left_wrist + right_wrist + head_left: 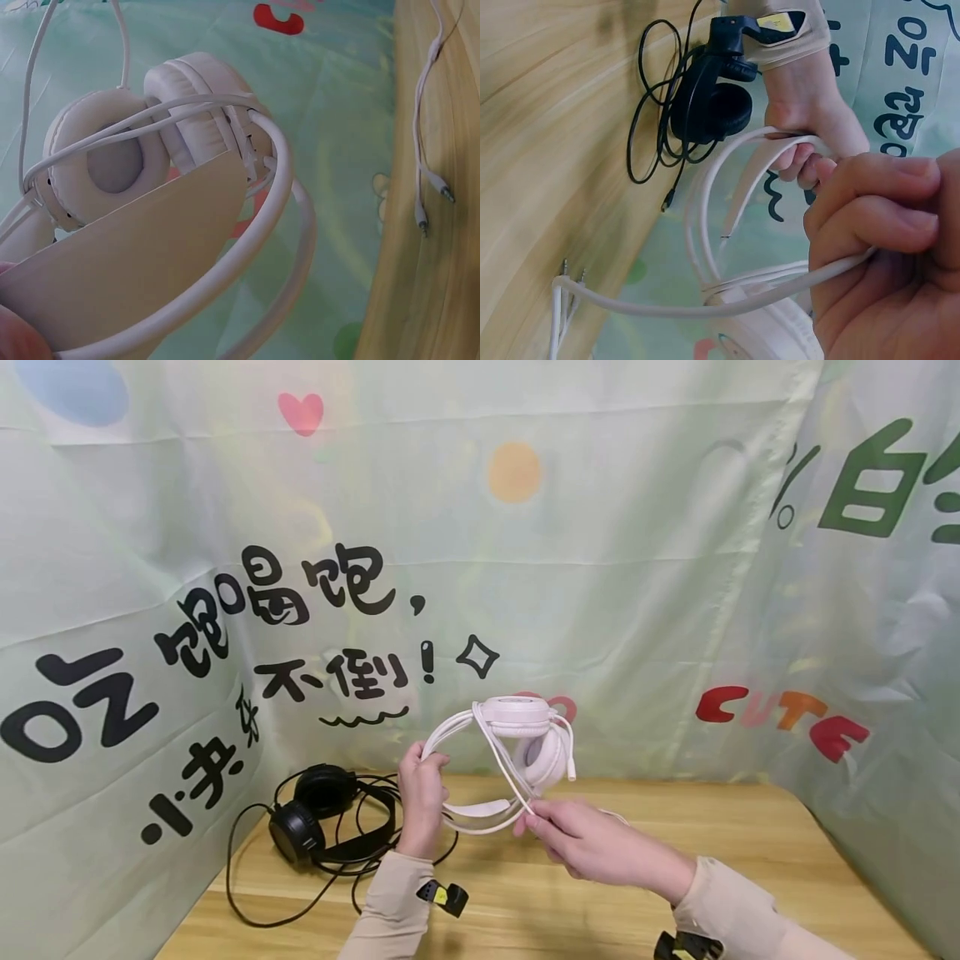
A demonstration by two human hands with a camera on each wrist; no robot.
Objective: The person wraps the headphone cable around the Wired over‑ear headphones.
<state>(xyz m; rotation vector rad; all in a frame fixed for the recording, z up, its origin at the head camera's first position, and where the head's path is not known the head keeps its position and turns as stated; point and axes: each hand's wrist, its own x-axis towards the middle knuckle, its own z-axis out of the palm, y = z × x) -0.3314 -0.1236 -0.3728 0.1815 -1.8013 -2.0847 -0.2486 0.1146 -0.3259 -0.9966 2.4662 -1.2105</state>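
Observation:
White headphones (517, 714) are held up over the table, tilted on their side, with their cable looped across the ear cups. My left hand (422, 797) grips them by the headband, its fingers curled round the band in the right wrist view. In my right hand (600, 843) the white cable (705, 306) is pinched between curled fingers and thumb, close below the ear cups. Both round cushions (112, 142) show in the left wrist view. The cable's far end splits into two plugs (442, 187), seen over the wooden table.
Black headphones (300, 835) with a tangled black cable (255, 922) lie on the left of the wooden table (675, 827). Printed cloth (600, 610) hangs behind the table and along its sides.

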